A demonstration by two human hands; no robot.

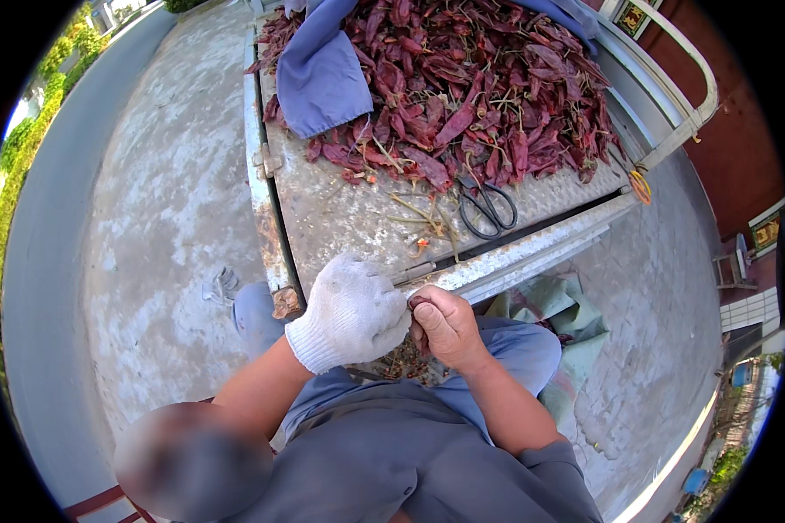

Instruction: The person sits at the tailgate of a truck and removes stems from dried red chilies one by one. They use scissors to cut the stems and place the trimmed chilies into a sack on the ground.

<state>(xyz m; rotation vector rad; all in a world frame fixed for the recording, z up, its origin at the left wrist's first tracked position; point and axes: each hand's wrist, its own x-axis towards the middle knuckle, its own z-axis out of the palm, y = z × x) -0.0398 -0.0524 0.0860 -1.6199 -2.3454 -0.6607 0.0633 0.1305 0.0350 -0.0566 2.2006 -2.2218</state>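
My left hand (351, 307), in a white knitted glove, is closed with its fingers curled under and hidden. Against it, at the near edge of a metal truck bed (323, 196), my bare right hand (449, 327) pinches a dark red dried chili pepper (422, 343). Part of the pepper shows below my fingers. Beyond both hands, a large heap of dried chili peppers (462, 96) covers the bed. Black-handled scissors (488, 212) lie at the heap's near edge, blades partly under peppers. Loose stems (419, 207) are scattered beside them.
A blue-purple cloth (323, 87) drapes over the heap's left side. White metal rails (672, 139) rise at the right. Below the bed edge, a pale green sack (576, 327) lies by my right knee, and bits of debris (397, 362) lie between my legs.
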